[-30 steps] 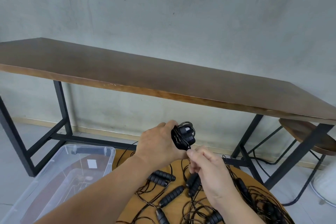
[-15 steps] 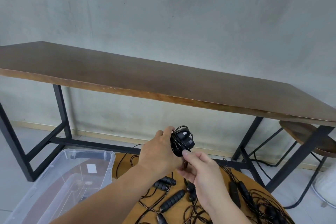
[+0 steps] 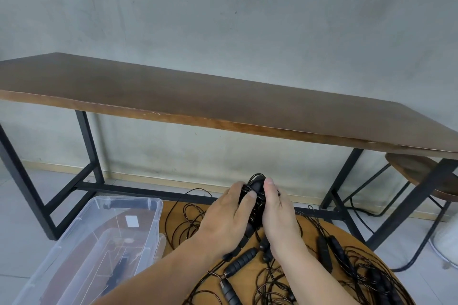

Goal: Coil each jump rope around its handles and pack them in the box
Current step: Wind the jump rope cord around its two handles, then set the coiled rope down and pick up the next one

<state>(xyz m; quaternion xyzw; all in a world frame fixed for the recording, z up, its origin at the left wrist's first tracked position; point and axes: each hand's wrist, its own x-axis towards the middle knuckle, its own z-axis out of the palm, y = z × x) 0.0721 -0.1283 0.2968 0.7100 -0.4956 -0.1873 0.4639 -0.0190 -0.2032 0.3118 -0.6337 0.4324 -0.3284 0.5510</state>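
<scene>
No text can be read; the white label (image 3: 131, 221) on the clear box (image 3: 128, 203) looks blank.

Two hands, the left hand (image 3: 224, 220) and the right hand (image 3: 278, 215), share one coiled jump rope (image 3: 256, 195). One clear box (image 3: 153, 205) stands left. One stool (image 3: 421, 176) stands right. The loose ropes (image 3: 359, 267) lie too tangled to count.

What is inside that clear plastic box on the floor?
Through the clear box walls, a white label and one dark, slim item near the bottom show, possibly a packed rope; glare blurs it. The box's near end is cut off by the picture's edge.
</scene>
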